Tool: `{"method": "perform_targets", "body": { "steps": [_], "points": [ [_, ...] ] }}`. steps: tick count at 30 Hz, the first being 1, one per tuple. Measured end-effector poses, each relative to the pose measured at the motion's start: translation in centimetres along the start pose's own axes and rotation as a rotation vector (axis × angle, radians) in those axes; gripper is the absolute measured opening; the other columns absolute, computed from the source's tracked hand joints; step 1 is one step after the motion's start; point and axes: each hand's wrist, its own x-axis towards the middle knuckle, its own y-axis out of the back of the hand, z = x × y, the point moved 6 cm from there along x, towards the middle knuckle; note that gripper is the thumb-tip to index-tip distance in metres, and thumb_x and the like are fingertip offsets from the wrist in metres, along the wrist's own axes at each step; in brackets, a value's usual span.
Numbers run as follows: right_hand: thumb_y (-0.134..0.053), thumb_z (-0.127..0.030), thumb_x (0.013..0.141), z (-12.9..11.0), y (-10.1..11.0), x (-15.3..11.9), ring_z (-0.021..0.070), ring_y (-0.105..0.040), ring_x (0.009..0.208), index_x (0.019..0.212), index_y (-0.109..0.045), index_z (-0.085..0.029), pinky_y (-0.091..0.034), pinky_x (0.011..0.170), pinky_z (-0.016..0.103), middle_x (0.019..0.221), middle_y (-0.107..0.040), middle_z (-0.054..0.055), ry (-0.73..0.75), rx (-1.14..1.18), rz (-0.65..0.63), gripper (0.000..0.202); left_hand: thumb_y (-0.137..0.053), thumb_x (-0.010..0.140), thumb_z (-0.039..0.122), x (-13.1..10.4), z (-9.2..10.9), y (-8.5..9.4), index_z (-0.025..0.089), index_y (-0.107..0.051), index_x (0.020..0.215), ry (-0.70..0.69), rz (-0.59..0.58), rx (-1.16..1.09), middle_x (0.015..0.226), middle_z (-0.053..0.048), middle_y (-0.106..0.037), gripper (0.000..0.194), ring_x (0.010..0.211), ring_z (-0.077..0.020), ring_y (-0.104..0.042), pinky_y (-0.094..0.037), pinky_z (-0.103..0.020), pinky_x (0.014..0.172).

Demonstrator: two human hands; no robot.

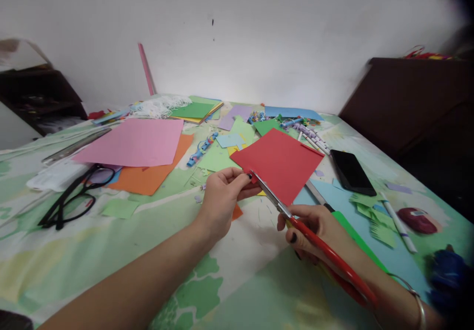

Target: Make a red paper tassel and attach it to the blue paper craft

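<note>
Far left, black glasses [59,202] lie on the flowery cloth [111,246]. Just behind them is pink paper [137,142], with orange paper [148,178] poking out from under it. A little green scrap [120,208] lies near the glasses. Next comes the left hand [219,199], which is pinching red paper at its near edge, with finger and thumb. The big red sheet [279,162] is in the middle, right in front of both hands. The right hand [314,226] has hold of the red-handled scissors [326,248], and their tips are right by the left fingertips. It looks like the snipping part, but I can't tell if the blades are biting the paper. A snip here would need the paper kept still and the fingers out of the way. More to the right are a green-handled tool [355,238], partly under the right arm, a black phone [351,172] and a white pen [400,226].
</note>
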Motion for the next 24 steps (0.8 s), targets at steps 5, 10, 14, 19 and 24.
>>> {"method": "perform_targets", "body": {
  "steps": [5, 10, 14, 19, 24],
  "points": [
    [-0.072, -0.063, 0.064, 0.05, 0.04, -0.01, 0.0070, -0.036, 0.041, 0.078, -0.057, -0.016, -0.029, 0.038, 0.019, 0.052, -0.043, -0.005, -0.006, 0.001, 0.004, 0.052, -0.070, 0.067, 0.018, -0.02, 0.06, -0.08, 0.013, -0.061, 0.063, -0.008, -0.001, 0.008, 0.069, -0.005, -0.071, 0.012, 0.072, -0.0170, -0.070, -0.056, -0.031, 0.078],
    [-0.073, -0.060, 0.066, 0.17, 0.08, -0.01, 0.0062, -0.035, 0.039, 0.077, -0.057, -0.016, -0.027, 0.037, 0.018, 0.047, -0.041, -0.006, -0.006, 0.006, 0.009, 0.048, -0.069, 0.068, 0.017, -0.08, 0.15, -0.06, 0.013, -0.060, 0.063, -0.005, 0.000, 0.005, 0.069, -0.004, -0.070, 0.011, 0.073, -0.0166, -0.070, -0.056, -0.030, 0.076],
    [-0.075, -0.057, 0.065, 0.15, 0.12, -0.02, 0.0052, -0.033, 0.038, 0.075, -0.056, -0.016, -0.026, 0.036, 0.017, 0.047, -0.041, -0.007, -0.013, 0.012, 0.011, 0.046, -0.069, 0.068, 0.017, -0.11, 0.18, -0.06, 0.012, -0.060, 0.062, -0.009, -0.002, 0.001, 0.069, -0.005, -0.071, 0.012, 0.073, -0.0164, -0.070, -0.057, -0.029, 0.076],
    [-0.076, -0.055, 0.063, -0.08, 0.12, 0.02, 0.0061, -0.037, 0.042, 0.074, -0.057, -0.015, -0.028, 0.037, 0.017, 0.054, -0.046, -0.004, -0.008, 0.005, 0.014, 0.046, -0.069, 0.069, 0.017, -0.09, 0.04, -0.01, 0.012, -0.060, 0.063, -0.010, -0.007, 0.001, 0.067, -0.004, -0.070, 0.012, 0.073, -0.0163, -0.070, -0.057, -0.030, 0.078],
    [-0.075, -0.055, 0.066, -0.08, 0.10, 0.08, 0.0056, -0.034, 0.040, 0.076, -0.057, -0.015, -0.027, 0.037, 0.018, 0.051, -0.043, -0.005, 0.004, 0.006, 0.003, 0.045, -0.068, 0.070, 0.017, 0.00, 0.03, -0.04, 0.012, -0.060, 0.062, -0.017, -0.010, 0.005, 0.068, -0.003, -0.070, 0.011, 0.071, -0.0159, -0.070, -0.057, -0.029, 0.075]
  ]
}}
